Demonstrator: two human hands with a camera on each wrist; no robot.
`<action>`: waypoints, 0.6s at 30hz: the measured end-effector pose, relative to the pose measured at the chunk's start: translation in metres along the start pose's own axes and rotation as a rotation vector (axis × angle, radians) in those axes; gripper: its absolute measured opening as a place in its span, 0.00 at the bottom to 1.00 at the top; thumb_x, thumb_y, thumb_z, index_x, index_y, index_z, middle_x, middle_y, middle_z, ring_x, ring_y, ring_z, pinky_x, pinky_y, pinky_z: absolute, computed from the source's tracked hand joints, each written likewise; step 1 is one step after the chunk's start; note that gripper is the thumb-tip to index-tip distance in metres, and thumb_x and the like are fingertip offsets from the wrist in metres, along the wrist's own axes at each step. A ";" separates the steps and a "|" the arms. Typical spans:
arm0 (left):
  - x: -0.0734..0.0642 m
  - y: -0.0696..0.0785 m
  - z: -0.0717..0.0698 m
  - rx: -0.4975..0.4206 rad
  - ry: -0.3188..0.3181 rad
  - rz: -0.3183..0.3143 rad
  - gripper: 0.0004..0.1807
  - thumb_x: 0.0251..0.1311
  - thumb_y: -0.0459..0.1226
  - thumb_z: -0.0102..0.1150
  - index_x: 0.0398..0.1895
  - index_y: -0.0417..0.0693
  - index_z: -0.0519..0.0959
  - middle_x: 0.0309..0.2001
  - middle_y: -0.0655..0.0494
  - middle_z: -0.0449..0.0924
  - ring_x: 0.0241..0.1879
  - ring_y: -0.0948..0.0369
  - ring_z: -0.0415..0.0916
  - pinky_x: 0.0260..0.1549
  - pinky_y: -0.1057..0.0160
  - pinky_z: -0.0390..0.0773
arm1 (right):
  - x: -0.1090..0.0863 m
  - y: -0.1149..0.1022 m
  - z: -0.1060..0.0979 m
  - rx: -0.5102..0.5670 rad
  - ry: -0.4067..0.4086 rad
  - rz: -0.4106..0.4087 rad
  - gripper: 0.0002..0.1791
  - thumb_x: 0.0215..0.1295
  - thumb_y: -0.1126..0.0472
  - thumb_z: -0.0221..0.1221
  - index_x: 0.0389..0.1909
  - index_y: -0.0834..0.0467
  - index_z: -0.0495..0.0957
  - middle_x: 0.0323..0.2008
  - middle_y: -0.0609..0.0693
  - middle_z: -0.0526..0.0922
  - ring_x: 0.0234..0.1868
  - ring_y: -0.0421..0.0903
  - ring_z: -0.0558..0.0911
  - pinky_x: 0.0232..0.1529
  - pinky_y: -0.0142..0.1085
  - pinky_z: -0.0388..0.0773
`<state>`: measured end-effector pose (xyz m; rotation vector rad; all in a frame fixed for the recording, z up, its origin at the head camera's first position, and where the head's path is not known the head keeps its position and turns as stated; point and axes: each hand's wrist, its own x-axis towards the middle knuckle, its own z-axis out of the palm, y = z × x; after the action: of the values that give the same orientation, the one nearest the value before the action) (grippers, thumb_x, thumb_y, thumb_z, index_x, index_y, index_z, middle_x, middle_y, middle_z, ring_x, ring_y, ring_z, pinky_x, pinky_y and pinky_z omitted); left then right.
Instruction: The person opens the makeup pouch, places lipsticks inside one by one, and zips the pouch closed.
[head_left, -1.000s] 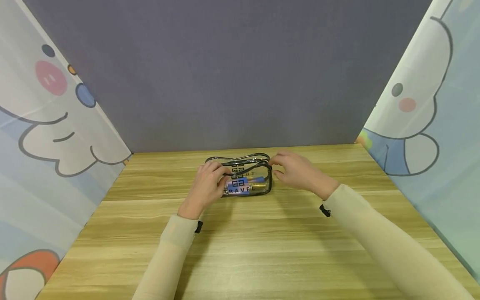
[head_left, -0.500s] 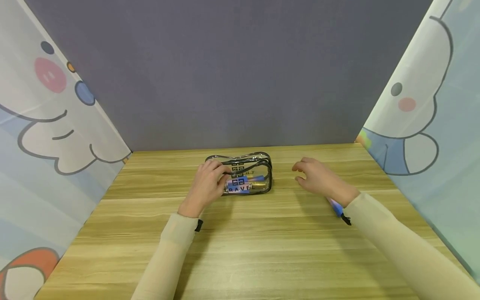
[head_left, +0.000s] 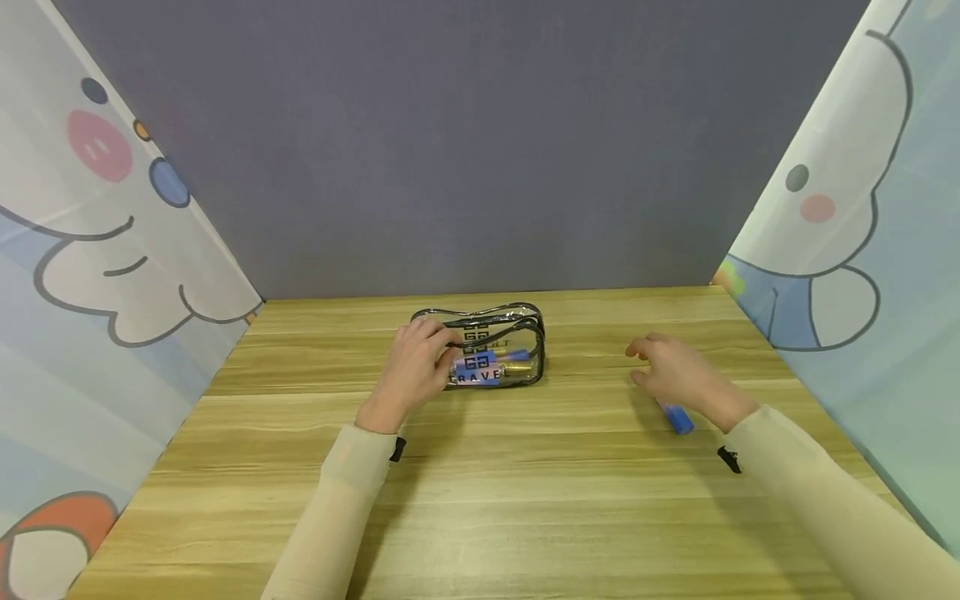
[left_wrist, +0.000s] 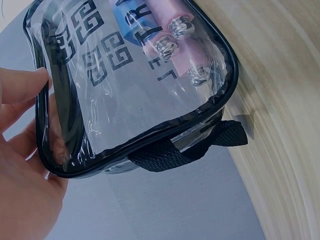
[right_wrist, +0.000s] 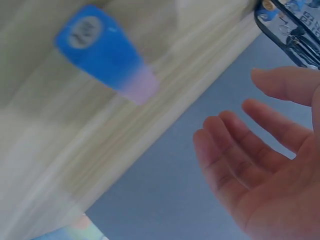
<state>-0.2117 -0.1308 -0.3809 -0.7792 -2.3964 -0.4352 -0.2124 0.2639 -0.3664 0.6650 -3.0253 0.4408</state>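
Note:
On the wooden table (head_left: 465, 467) stands a clear zip pouch (left_wrist: 150, 110) with black piping and printed lettering. My left hand (head_left: 412, 362) pinches its top left edge, thumb in front and fingers behind. Inside the pouch lie several blue and pink tubes (left_wrist: 135, 25) with silvery ends, and a gold piece (head_left: 517, 367). To the right, my right hand (head_left: 678, 375) hovers with relaxed, slightly bent fingers and holds nothing. Below it a blue-and-pink tube (right_wrist: 105, 50) lies on the table, partly hidden by the hand in the head view.
A grey panel (head_left: 480, 150) rises behind the table. Curtains with cartoon figures hang at the left (head_left: 90, 250) and right (head_left: 847, 208). A black fabric loop (left_wrist: 175, 155) sticks out from the pouch's end.
My right hand has left the pouch's right end and moved right and toward me, over the loose tube, which has come into sight. The left hand stays on the pouch.

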 end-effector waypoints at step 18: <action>0.000 0.001 -0.001 0.004 -0.033 -0.025 0.05 0.66 0.33 0.65 0.43 0.48 0.86 0.42 0.53 0.82 0.46 0.51 0.76 0.43 0.50 0.72 | -0.026 0.027 0.006 -0.012 -0.123 0.175 0.27 0.69 0.55 0.61 0.56 0.76 0.75 0.53 0.75 0.77 0.49 0.71 0.80 0.45 0.62 0.77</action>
<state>-0.2108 -0.1305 -0.3800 -0.7607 -2.4392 -0.4311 -0.1998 0.2962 -0.3817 0.4439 -3.2149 0.3996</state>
